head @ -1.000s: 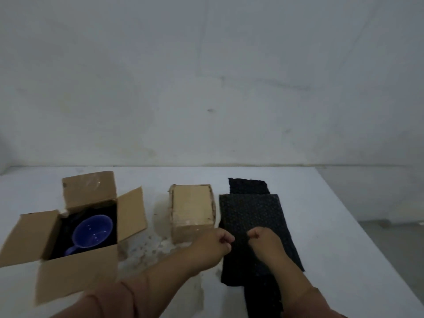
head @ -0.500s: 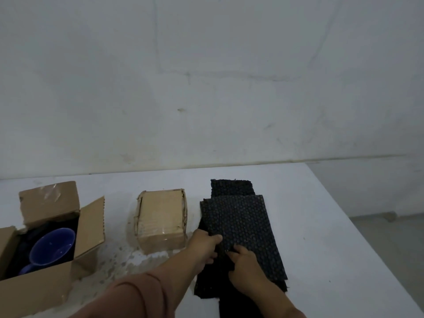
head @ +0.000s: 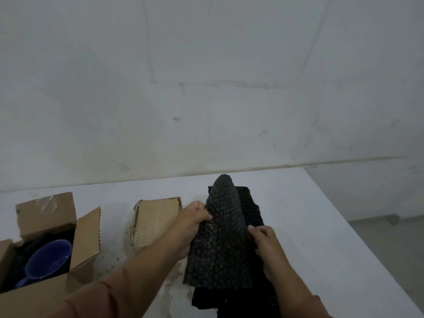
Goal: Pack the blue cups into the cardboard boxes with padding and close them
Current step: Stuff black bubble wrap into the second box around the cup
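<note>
since half a second ago the top padding sheet (head: 221, 237) has come up off the stack, its far end now arched into a hump; earlier it lay flat.

left hand (head: 191, 226): fingers closed on the sheet's left edge, thumb on top. right hand (head: 263, 242): fingers pinched on its right edge. both hold it above the remaining padding stack (head: 247, 203), which lies on the tabletop (head: 321, 226) toward the right side, near the front edge.

handling, judged: dark bubbled sheet, light and limp, bends under its own weight; best taken by two opposite edges, as now, so it does not fold. blue cup (head: 48, 260), judged hard and breakable, sits inside the open box (head: 86, 232) at the front left corner, on dark lining, handle toward the viewer.

count: cups visible, one. boxes, two: one open with four flaps raised, one closed box (head: 158, 219) between the open box and the padding. padding, one sheet lifted, at least two dark layers beneath; exact number cannot be told.
</note>
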`<state>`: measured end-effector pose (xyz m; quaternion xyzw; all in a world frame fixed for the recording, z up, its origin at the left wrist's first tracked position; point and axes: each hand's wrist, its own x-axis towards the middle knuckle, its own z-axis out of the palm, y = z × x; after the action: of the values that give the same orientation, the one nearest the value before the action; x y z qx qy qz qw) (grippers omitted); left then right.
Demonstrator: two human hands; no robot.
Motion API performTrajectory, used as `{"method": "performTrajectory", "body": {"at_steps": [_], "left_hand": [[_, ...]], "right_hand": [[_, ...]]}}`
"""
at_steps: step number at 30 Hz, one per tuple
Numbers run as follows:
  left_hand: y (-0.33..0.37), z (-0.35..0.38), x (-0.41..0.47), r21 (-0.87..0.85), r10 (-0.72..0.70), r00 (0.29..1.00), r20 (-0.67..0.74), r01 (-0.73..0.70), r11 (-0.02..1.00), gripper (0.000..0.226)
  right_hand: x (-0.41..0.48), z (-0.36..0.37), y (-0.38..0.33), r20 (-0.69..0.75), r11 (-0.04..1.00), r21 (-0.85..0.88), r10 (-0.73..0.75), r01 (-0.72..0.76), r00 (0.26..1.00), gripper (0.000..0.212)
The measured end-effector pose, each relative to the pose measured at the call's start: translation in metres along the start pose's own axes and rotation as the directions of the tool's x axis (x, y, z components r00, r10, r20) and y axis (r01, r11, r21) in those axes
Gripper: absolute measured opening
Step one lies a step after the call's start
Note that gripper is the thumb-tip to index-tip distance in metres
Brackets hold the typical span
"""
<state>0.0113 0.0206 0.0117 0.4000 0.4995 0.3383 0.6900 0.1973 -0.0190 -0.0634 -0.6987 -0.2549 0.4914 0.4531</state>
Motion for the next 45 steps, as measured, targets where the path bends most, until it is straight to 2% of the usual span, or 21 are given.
{"method": "performTrajectory", "body": {"at_steps": [3, 6, 8, 10, 13, 16, 18, 20, 21, 22, 23, 25, 26, 28, 29, 31, 32, 33, 36, 39, 45], "left_hand": [[0.017, -0.03, -0.011, 0.025, 0.063, 0.995, -0.073, -0.062, 0.998, 0.034], [0.03, -0.064, -0.023, 0.108, 0.135, 0.971, -0.2, -0.115, 0.987, 0.015], [0.039, -0.084, -0.031, 0.064, 0.162, 0.967, -0.197, -0.153, 0.986, 0.032], [0.045, -0.104, -0.041, 0.103, 0.221, 0.955, -0.197, -0.204, 0.973, 0.042], [0.052, -0.133, -0.06, 0.237, 0.288, 0.932, -0.219, -0.235, 0.943, 0.036], [0.055, -0.16, -0.074, 0.459, 0.326, 0.912, -0.248, -0.186, 0.869, 0.024], [0.059, -0.175, -0.085, 0.682, 0.411, 0.867, -0.282, -0.12, 0.721, 0.021], [0.066, -0.186, -0.098, 0.938, 0.524, 0.819, -0.233, 0.048, 0.343, 0.015], [0.067, -0.189, -0.103, 0.972, 0.538, 0.825, -0.174, 0.057, 0.226, 0.025], [0.07, -0.19, -0.108, 0.984, 0.52, 0.848, -0.101, 0.007, 0.18, 0.036], [0.072, -0.19, -0.112, 0.975, 0.484, 0.873, -0.053, -0.06, 0.215, 0.041], [0.079, -0.19, -0.118, 0.943, 0.443, 0.897, 0.001, -0.148, 0.298, 0.024], [0.082, -0.192, -0.119, 0.926, 0.451, 0.893, -0.001, -0.17, 0.338, 0.013], [0.084, -0.205, -0.119, 0.866, 0.455, 0.888, -0.071, -0.172, 0.47, 0.021], [0.084, -0.212, -0.119, 0.79, 0.445, 0.887, -0.124, -0.183, 0.585, 0.018], [0.082, -0.229, -0.12, 0.529, 0.399, 0.892, -0.214, -0.237, 0.815, 0.008], [0.082, -0.235, -0.122, 0.372, 0.358, 0.904, -0.235, -0.256, 0.892, 0.007], [0.081, -0.241, -0.123, 0.212, 0.314, 0.92, -0.236, -0.267, 0.94, 0.009], [0.079, -0.254, -0.124, -0.001, 0.22, 0.954, -0.202, -0.224, 0.974, 0.017], [0.072, -0.27, -0.123, -0.029, 0.192, 0.966, -0.174, -0.2, 0.979, 0.02], [0.063, -0.294, -0.128, -0.125, 0.197, 0.979, -0.062, -0.203, 0.971, 0.026]], "right_hand": [[-0.002, 0.013, -0.012, 0.277, 0.911, 0.357, 0.107, -0.205, 0.955, 0.012], [-0.012, 0.031, -0.03, 0.277, 0.888, 0.446, -0.015, -0.114, 0.961, 0.024], [-0.023, 0.043, -0.049, 0.253, 0.896, 0.443, -0.15, 0.024, 0.956, 0.028], [-0.037, 0.052, -0.069, 0.275, 0.918, 0.354, -0.284, 0.178, 0.919, 0.034], [-0.06, 0.067, -0.097, 0.347, 0.913, 0.022, -0.39, 0.408, 0.853, 0.048], [-0.074, 0.089, -0.116, 0.318, 0.674, -0.4, -0.534, 0.621, 0.783, 0.03], [-0.084, 0.11, -0.125, 0.28, 0.514, -0.503, -0.664, 0.695, 0.694, 0.023], [-0.096, 0.132, -0.133, 0.303, 0.443, -0.476, -0.728, 0.759, 0.615, 0.022], [-0.104, 0.142, -0.138, 0.352, 0.423, -0.451, -0.725, 0.786, 0.592, 0.022], [-0.112, 0.153, -0.143, 0.415, 0.397, -0.424, -0.714, 0.814, 0.564, 0.023], [-0.12, 0.165, -0.149, 0.481, 0.374, -0.386, -0.698, 0.843, 0.53, 0.027], [-0.134, 0.188, -0.16, 0.55, 0.353, -0.328, -0.683, 0.876, 0.481, 0.036], [-0.137, 0.198, -0.163, 0.542, 0.345, -0.307, -0.703, 0.887, 0.461, 0.036], [-0.139, 0.215, -0.165, 0.412, 0.347, -0.298, -0.794, 0.889, 0.448, 0.022], [-0.137, 0.218, -0.163, 0.308, 0.4, -0.291, -0.821, 0.869, 0.481, 0.02], [-0.135, 0.222, -0.154, 0.218, 0.688, -0.149, -0.677, 0.71, 0.703, 0.045], [-0.134, 0.224, -0.146, 0.295, 0.834, -0.046, -0.515, 0.55, 0.805, 0.059], [-0.134, 0.228, -0.135, 0.43, 0.921, 0.036, -0.364, 0.388, 0.826, 0.068], [-0.137, 0.245, -0.107, 0.688, 0.992, 0.102, -0.122, 0.072, 0.715, 0.047], [-0.137, 0.261, -0.102, 0.616, 0.98, 0.116, -0.197, 0.159, 0.762, 0.014], [-0.137, 0.267, -0.108, 0.617, 0.901, -0.018, -0.332, 0.434, 0.714, 0.038]]}}
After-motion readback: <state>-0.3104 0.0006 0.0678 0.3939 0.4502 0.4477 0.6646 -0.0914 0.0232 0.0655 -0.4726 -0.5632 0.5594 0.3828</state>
